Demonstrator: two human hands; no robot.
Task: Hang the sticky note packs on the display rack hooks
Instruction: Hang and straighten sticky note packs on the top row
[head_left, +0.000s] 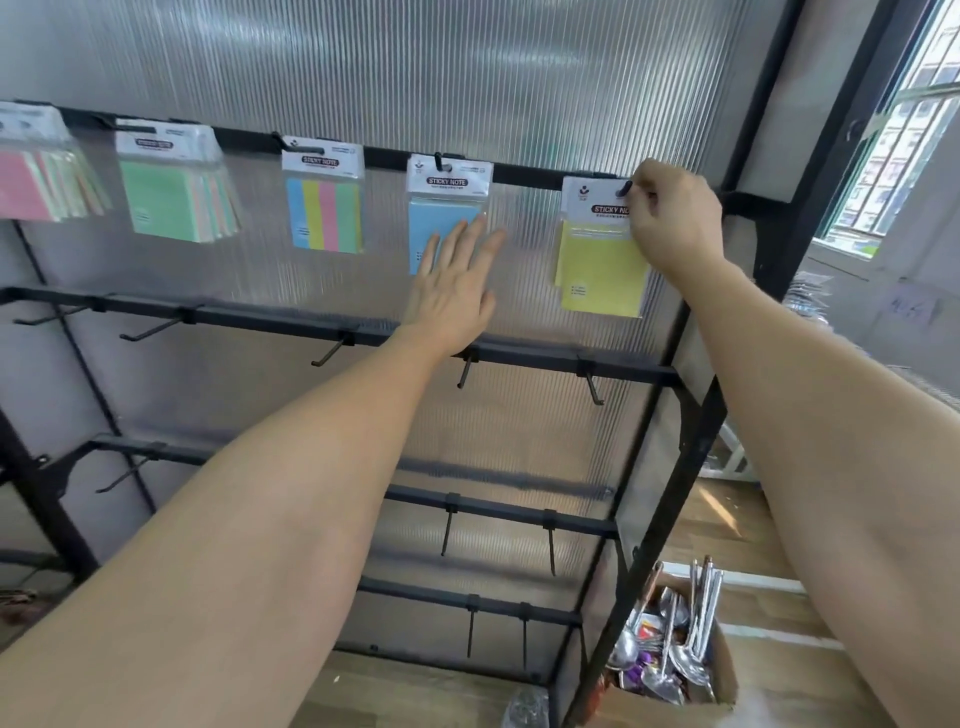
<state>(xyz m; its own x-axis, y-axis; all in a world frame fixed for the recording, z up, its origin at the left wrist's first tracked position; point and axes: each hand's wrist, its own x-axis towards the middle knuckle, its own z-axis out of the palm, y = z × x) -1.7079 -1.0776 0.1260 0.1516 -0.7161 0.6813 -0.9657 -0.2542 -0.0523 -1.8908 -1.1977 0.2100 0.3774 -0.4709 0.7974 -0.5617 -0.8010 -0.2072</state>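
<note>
As it hangs: yellow sticky note pack (602, 270), white header (587, 196) on black wire hook (623, 188), right end of black top rail (530, 171).
Right hand (675, 218): pinching that header.
Left hand (454, 280): fingers straight, empty, below rail.
Risk: hole may be only half-seated; early release would drop pack.
Surround: ribbed translucent panel (467, 78) behind rail; wood floor (727, 519) well below.

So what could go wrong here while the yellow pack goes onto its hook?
1. The right hand pinches the top of the yellow pack right at the tip of the hook. Let go too early and the pack might slide off and drop, perhaps toward the box of spoons below.
2. The left hand, open, is close in front of the blue pack; a bump could swing it or knock it loose.
</note>
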